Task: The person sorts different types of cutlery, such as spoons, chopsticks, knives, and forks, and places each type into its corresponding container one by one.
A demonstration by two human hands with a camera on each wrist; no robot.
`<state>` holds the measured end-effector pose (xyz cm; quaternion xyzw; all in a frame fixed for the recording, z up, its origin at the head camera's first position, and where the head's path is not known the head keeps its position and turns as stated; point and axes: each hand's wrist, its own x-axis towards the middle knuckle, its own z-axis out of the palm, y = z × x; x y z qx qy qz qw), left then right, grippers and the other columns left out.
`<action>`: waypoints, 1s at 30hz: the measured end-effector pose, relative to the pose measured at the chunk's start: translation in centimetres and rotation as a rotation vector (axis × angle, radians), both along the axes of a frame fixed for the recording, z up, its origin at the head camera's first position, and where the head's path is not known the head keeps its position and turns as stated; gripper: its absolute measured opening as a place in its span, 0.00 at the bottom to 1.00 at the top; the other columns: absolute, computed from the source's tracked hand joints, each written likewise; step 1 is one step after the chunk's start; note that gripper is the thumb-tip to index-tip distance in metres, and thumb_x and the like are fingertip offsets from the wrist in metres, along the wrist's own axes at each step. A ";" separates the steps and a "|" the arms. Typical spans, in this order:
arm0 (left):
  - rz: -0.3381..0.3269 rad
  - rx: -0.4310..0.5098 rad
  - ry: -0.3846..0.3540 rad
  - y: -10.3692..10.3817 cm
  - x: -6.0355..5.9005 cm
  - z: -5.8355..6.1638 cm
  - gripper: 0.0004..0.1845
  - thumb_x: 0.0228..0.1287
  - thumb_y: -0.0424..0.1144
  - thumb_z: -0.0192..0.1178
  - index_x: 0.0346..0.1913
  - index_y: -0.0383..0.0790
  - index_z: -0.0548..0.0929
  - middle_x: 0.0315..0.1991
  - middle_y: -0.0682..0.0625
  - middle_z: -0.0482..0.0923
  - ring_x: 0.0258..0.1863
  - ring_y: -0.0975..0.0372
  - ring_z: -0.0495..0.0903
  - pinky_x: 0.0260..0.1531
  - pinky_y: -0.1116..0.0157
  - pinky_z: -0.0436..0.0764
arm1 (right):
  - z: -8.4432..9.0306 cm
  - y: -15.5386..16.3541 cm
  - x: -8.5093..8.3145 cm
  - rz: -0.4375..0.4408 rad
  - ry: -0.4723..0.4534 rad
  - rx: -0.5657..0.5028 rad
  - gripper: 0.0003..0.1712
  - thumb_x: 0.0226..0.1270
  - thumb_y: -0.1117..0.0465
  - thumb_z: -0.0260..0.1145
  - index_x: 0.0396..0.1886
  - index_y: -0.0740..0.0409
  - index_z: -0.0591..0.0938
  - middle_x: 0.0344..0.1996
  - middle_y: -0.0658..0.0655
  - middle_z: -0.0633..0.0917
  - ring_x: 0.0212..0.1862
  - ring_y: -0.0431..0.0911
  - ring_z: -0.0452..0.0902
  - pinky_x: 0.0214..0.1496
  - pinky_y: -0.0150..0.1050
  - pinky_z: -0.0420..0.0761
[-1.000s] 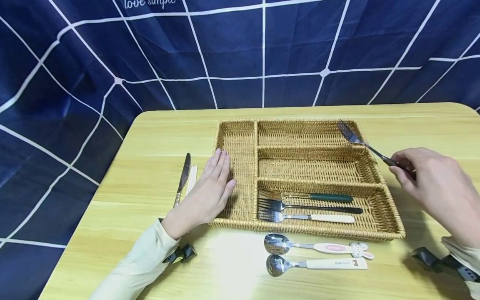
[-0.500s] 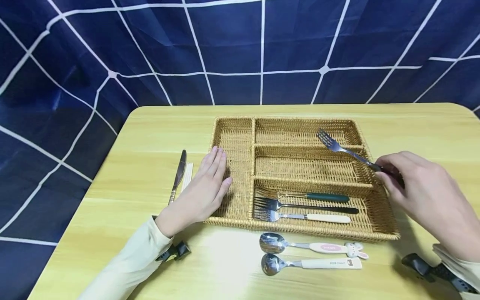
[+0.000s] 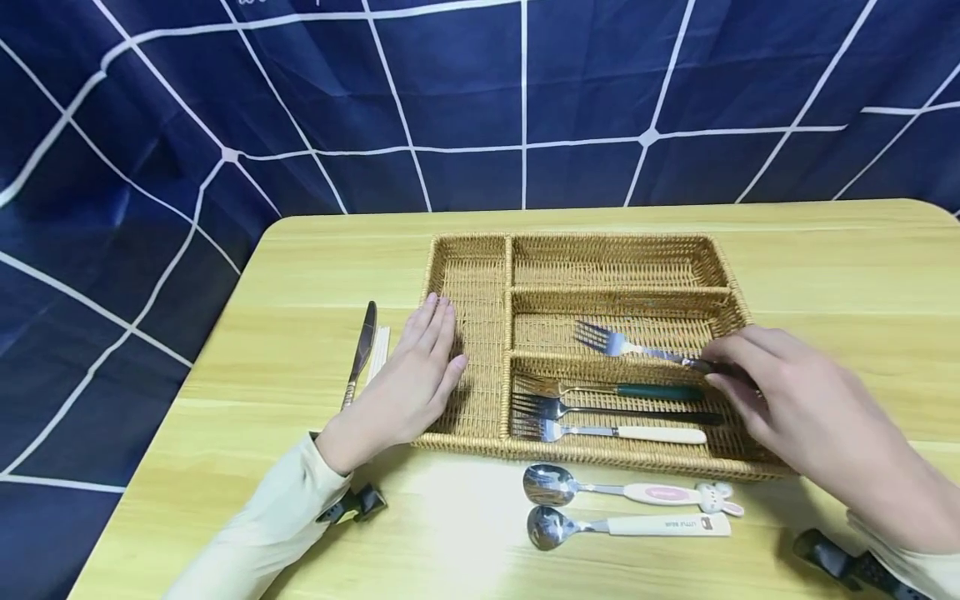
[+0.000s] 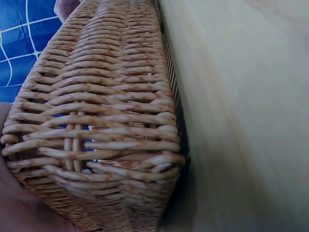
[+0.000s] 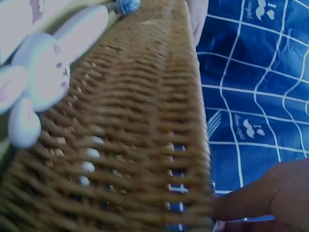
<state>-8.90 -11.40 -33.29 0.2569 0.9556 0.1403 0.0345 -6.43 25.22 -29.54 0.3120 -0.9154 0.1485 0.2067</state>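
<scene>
— Blue grid cloth behind the surface (image 3: 300, 275); where's the fork (image 3: 633, 347)?
— Pinched in the right hand (image 3: 806, 412), over the basket (image 3: 468, 275) middle.
— Left hand (image 3: 408, 379)?
— Flat, fingers relaxed against the basket's left wall.

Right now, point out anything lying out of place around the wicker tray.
Two spoons and a knife lie on the table outside the tray, while three forks sit sorted inside. Nothing looks spilled or damaged.
</scene>
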 end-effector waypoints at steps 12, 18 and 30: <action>0.003 0.005 0.005 0.0 0.1 0.0 0.33 0.78 0.45 0.33 0.73 0.24 0.44 0.75 0.31 0.39 0.76 0.47 0.32 0.75 0.52 0.38 | -0.7 -2.0 0.6 0.058 0.002 0.013 0.36 0.76 0.40 0.33 0.36 0.55 0.83 0.31 0.49 0.82 0.32 0.45 0.79 0.26 0.46 0.82; 0.002 -0.001 0.013 0.1 0.1 0.1 0.33 0.78 0.46 0.32 0.73 0.23 0.45 0.75 0.31 0.39 0.76 0.48 0.31 0.75 0.53 0.38 | -0.7 -2.8 0.7 0.073 -0.034 0.040 0.33 0.77 0.41 0.35 0.37 0.53 0.83 0.32 0.47 0.80 0.32 0.44 0.79 0.23 0.44 0.81; -0.006 0.003 0.029 0.1 0.1 0.0 0.33 0.78 0.46 0.33 0.73 0.23 0.45 0.75 0.31 0.40 0.76 0.47 0.33 0.75 0.53 0.38 | -1.1 -3.6 0.7 0.062 -0.115 0.137 0.17 0.41 0.68 0.77 0.32 0.50 0.82 0.29 0.44 0.78 0.30 0.41 0.78 0.20 0.39 0.79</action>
